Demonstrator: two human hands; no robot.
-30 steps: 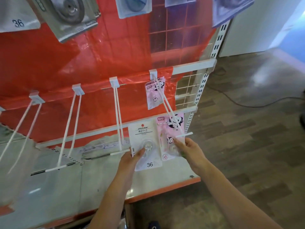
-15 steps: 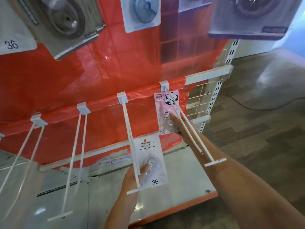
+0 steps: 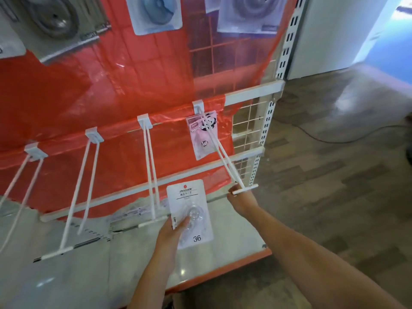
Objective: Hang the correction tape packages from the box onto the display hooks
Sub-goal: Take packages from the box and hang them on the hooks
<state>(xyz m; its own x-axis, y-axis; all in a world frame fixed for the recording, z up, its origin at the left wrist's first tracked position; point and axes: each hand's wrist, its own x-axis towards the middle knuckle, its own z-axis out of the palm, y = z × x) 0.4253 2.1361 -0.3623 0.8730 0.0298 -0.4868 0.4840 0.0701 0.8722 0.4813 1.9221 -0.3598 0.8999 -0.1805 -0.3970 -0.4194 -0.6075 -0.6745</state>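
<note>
My left hand [image 3: 171, 233] grips a white correction tape package [image 3: 189, 210] marked 36, held upright just right of the front end of the middle white hook [image 3: 151, 175]. A pink panda package [image 3: 202, 134] hangs at the back of the rightmost hook [image 3: 225, 161], against the red sheet. My right hand [image 3: 242, 200] is at that hook's front end, with thumb and fingers curled around its white end bar [image 3: 247, 188]. No box is in view.
Two more bare white hooks [image 3: 82, 186] [image 3: 17, 186] reach out on the left. Larger packages [image 3: 156, 14] hang on the row above. A pale shelf base with an orange edge [image 3: 223, 262] lies below. A cable [image 3: 334, 139] runs over the wooden floor at right.
My right hand pushed the pink package to the back of the rightmost hook, then drew back to the hook's front end. My left hand kept hold of the white package.
</note>
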